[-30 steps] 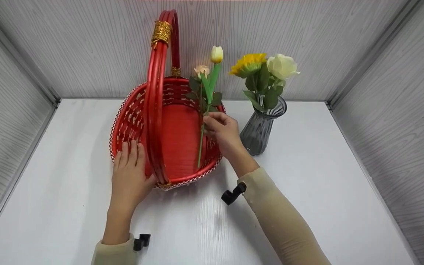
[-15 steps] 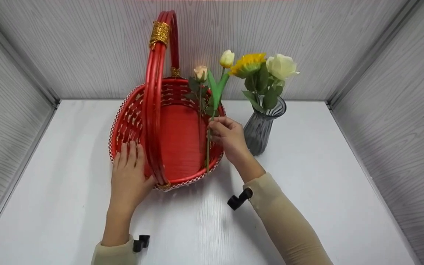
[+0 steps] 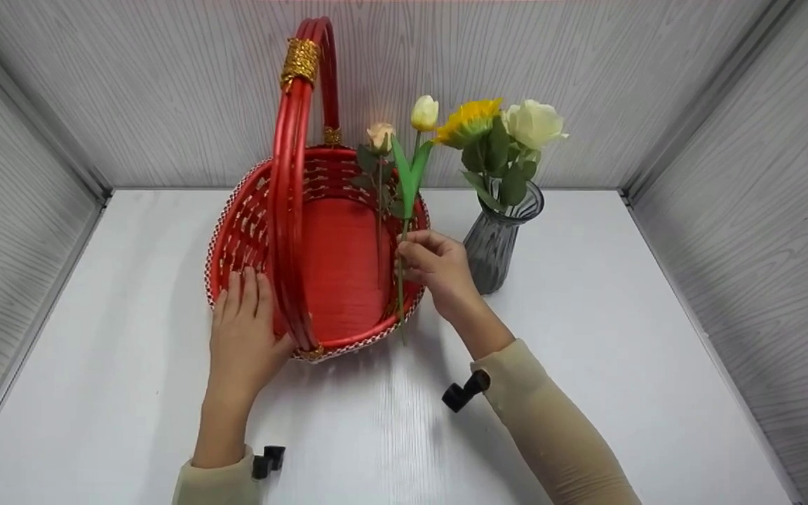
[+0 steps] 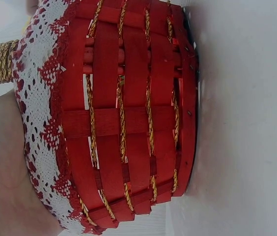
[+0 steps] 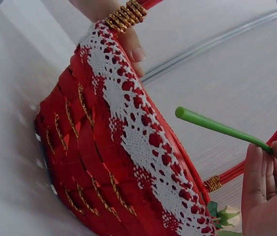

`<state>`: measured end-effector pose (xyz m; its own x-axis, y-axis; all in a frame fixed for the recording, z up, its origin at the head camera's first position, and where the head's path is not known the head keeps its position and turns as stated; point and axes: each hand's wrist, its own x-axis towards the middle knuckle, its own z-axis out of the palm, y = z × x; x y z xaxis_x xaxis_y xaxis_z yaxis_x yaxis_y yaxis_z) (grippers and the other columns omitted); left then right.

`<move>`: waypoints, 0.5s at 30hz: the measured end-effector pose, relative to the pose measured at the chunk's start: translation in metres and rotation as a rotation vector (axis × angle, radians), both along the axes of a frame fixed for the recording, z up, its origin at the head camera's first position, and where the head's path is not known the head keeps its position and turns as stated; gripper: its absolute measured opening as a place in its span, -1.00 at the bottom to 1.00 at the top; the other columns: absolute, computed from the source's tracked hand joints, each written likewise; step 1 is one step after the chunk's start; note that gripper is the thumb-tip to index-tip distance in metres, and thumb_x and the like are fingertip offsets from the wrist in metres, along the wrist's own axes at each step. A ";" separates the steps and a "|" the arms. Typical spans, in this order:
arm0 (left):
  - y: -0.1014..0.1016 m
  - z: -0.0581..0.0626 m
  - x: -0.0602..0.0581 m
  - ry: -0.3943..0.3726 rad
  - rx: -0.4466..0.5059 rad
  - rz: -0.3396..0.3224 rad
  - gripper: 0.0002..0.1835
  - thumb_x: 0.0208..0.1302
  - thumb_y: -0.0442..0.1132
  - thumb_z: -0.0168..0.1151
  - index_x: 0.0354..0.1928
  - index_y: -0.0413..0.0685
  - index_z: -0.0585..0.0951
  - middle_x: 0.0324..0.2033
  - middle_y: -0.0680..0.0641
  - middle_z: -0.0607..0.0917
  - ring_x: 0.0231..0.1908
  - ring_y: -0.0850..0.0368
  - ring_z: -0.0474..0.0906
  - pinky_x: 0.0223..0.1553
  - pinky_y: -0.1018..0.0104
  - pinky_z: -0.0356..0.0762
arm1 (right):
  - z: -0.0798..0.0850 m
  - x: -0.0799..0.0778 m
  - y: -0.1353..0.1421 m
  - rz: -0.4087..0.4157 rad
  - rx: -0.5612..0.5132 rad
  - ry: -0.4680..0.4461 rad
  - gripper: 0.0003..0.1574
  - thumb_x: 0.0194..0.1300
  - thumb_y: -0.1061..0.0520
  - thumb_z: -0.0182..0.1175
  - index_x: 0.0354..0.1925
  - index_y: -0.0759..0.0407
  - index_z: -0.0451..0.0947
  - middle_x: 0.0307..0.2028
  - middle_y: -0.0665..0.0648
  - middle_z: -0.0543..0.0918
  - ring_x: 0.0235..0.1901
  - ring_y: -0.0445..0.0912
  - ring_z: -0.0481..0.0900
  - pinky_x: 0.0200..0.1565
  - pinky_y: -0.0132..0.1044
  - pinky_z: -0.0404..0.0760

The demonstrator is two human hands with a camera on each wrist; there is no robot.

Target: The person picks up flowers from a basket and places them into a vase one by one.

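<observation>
My right hand (image 3: 439,266) pinches the green stem of a white-and-yellow tulip (image 3: 409,186) over the right side of a red woven basket (image 3: 344,266). In the right wrist view the cut end of the tulip's stem (image 5: 212,124) sticks out past the basket's lace-trimmed rim (image 5: 138,128). My left hand (image 3: 243,337) rests on the near left rim, its fingers inside the basket and the thumb by the handle's base. A pale peach rose (image 3: 381,138) leans in the basket's right side, just left of the tulip.
A grey glass vase (image 3: 492,249) stands right of the basket, holding a yellow sunflower (image 3: 470,124) and a white rose (image 3: 534,125). The basket's tall arched handle (image 3: 285,189) rises on its left half. Wood-grain panels (image 3: 586,70) enclose the white table (image 3: 586,365).
My right hand has moved right and slightly toward me with the tulip, so the stem's end now passes over the basket's near rim. My left hand has hardly moved.
</observation>
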<state>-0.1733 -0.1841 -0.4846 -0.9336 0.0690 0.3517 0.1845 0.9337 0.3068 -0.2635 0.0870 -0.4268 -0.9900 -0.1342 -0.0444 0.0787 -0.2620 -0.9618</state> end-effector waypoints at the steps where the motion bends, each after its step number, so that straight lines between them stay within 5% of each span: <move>1: 0.000 0.000 0.000 -0.002 0.001 0.000 -0.05 0.07 0.15 0.17 0.37 -0.27 0.08 0.36 -0.28 0.05 0.39 -0.09 -0.29 0.33 -0.06 -0.22 | 0.000 0.001 0.000 0.008 0.002 0.003 -0.85 0.12 0.24 0.24 -0.30 0.29 0.54 -0.38 0.17 0.59 -0.47 -0.08 0.56 -0.39 -0.26 0.61; 15: 0.000 0.000 0.000 0.021 0.010 0.000 -0.07 0.05 0.13 0.18 0.34 -0.31 0.13 0.34 -0.31 0.12 0.39 -0.09 -0.26 0.33 -0.05 -0.21 | 0.001 0.015 0.001 0.045 0.021 0.067 -0.82 0.11 0.22 0.27 -0.30 0.30 0.54 -0.34 0.20 0.60 -0.47 -0.11 0.53 -0.43 -0.29 0.59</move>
